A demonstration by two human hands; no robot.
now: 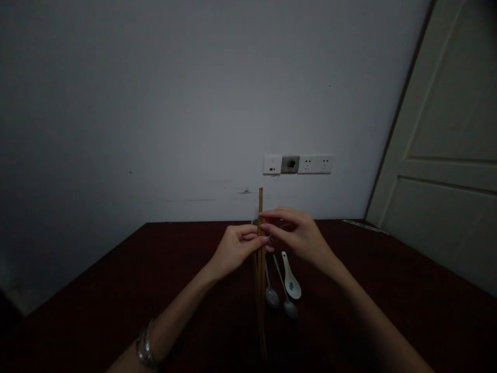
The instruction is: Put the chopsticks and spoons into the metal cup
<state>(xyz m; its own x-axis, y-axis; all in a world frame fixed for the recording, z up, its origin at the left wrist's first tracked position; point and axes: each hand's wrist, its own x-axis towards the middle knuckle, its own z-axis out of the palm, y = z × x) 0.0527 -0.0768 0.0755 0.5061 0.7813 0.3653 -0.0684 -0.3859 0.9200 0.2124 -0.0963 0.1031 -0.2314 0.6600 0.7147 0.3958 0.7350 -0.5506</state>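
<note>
Several brown wooden chopsticks [261, 290] stand roughly upright in a bundle before me, one or more poking up above the rest. My left hand [241, 243] is closed around the bundle near its upper part, thumb across the front. With thumb and fingertips, my right hand [297, 230] pinches the chopsticks just above that grip. Behind the hands, a pale round rim of a container [255, 222] shows in part; the rest is hidden. Below my right hand lie a white ceramic spoon [292, 286] with a blue mark and two metal spoons [272, 298].
The dark red table [163, 269] reaches to a pale wall [174, 114]. Wall sockets and switches [306, 164] sit above its back edge. A panelled door [446, 155] stands at the right, near a flat strip [363, 226] on the table's far right corner.
</note>
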